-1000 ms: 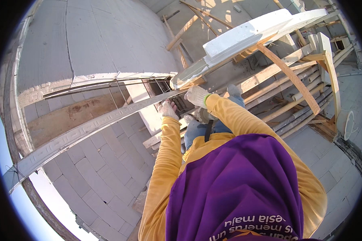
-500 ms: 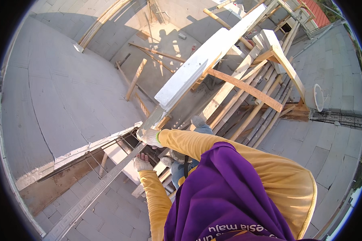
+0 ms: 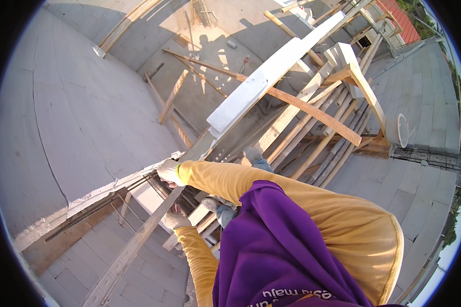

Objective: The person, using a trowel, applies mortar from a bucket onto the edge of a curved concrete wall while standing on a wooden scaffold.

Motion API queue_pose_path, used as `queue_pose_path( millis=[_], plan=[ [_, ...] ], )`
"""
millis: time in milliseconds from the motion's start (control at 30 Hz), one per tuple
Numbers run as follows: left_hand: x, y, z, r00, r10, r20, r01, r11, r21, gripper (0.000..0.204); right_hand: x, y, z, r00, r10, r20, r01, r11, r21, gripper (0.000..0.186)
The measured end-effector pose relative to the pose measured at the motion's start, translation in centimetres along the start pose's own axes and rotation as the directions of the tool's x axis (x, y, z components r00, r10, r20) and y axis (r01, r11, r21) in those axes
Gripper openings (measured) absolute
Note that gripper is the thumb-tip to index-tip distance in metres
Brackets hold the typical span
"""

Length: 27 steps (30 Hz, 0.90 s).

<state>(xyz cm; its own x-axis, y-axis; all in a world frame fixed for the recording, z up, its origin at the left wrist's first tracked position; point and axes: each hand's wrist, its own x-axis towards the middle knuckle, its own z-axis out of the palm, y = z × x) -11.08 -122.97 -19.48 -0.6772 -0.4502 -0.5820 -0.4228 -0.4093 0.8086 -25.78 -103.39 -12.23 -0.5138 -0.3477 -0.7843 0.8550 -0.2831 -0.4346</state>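
Observation:
A long pale bar (image 3: 130,248) slants across from the lower left to the upper right, with a raised pattern on its near stretch. My right hand (image 3: 169,173), in a whitish glove, wraps over the bar, fingers closed around its edge. Just below, my left hand (image 3: 176,219), gloved too, has curled fingers against the bar's underside; they are partly hidden. Farther up, the line of the bar continues as a bright white stretch (image 3: 264,79). I cannot tell whether that is a separate piece or sunlit bar.
Grey block walls (image 3: 82,107) enclose the space. Bamboo poles (image 3: 312,148) lie in a bundle at the right, under a brown timber (image 3: 317,112). A timber frame (image 3: 369,92) stands near a white bucket (image 3: 400,130). Thin steel rods (image 3: 129,210) show in the gap at left.
Both hands have shifted a little left. The bar's near end has swung right, and its white stretch looks narrower, uncovering more of the brown timber.

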Motion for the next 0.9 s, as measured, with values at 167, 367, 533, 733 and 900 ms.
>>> queue_pose_path(
  millis=[167, 367, 533, 733, 900],
  plan=[
    [0.8, 2.8, -0.1, 0.996, 0.064, -0.064, -0.076, 0.976, -0.206, 0.034, 0.9, -1.1, 2.6, 0.996, 0.026, 0.084, -0.013, 0.988, -0.154, 0.019],
    [-0.2, 4.5, 0.7, 0.980, 0.056, 0.188, -0.056, 0.998, -0.009, 0.031, 1.5, -2.0, 4.0, 0.989, 0.110, 0.098, -0.081, 0.963, -0.256, 0.010],
    [0.2, 3.6, 1.1, 0.943, 0.065, 0.326, -0.029, 0.993, -0.113, 0.043, 1.0, -2.8, 5.2, 0.690, -0.073, 0.720, 0.594, -0.511, -0.621, 0.008],
    [1.2, 3.7, 1.6, 0.860, 0.046, 0.508, 0.166, 0.916, -0.365, 0.033, 2.3, 0.9, 9.6, 0.691, -0.098, 0.716, 0.660, -0.319, -0.680, 0.015],
    [1.4, 2.6, 1.0, 0.933, 0.075, 0.353, 0.074, 0.918, -0.391, 0.032, 2.9, 1.8, 10.8, 0.704, -0.101, 0.703, 0.664, -0.255, -0.703, 0.018]
  ],
)
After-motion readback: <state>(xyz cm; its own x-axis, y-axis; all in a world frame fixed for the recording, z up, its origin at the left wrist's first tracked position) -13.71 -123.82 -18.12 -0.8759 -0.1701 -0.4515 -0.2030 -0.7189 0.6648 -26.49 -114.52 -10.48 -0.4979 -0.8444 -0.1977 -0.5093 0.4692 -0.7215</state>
